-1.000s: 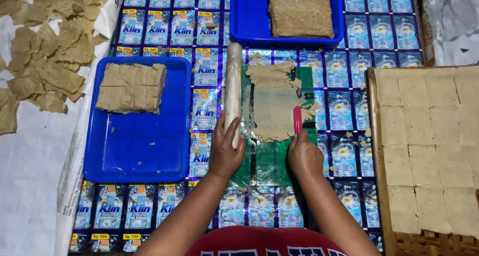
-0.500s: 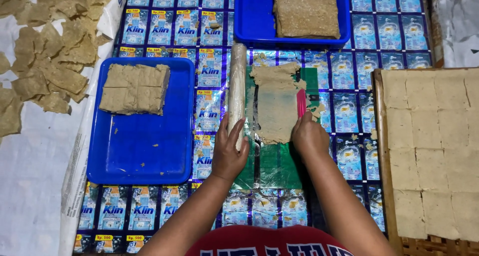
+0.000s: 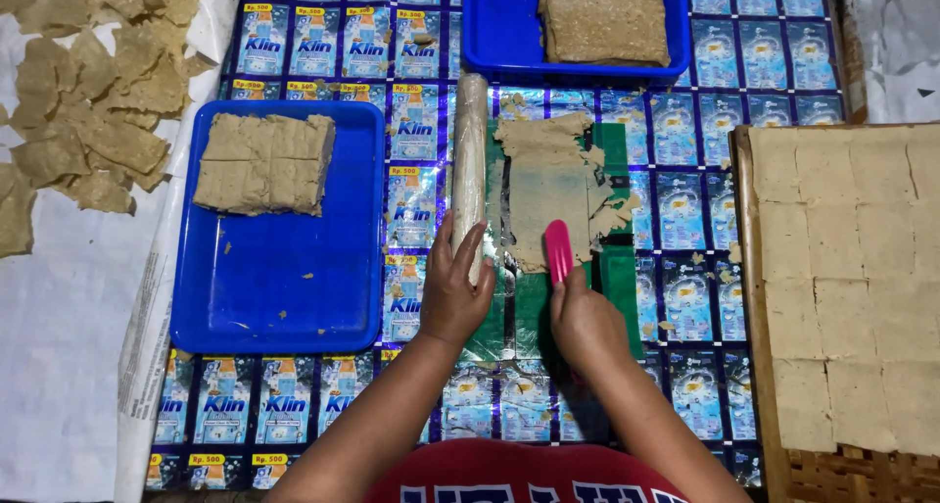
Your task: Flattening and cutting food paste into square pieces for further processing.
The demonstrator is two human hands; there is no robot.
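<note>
left hand (image 3: 452, 292) is laid on the near end of a wrapped rolling pin (image 3: 470, 170), fingers curled loosely over it. a pink scraper (image 3: 558, 251) is gripped by the right hand (image 3: 586, 322), fingers closed round its handle, tip set on the thin dough sheet (image 3: 548, 185) at 12 o'clock. stacked dough slabs (image 3: 262, 162) are seen in the blue tray (image 3: 284, 287) at 10 o'clock; cut squares (image 3: 852, 268) at 3.

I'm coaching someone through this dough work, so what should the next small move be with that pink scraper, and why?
Probably slide the pink scraper forward under the thin dough sheet. The right hand holds its tip at the sheet's near edge, the sheet lies flat and ragged on the green mat, and the left hand rests on the rolling pin.
</note>
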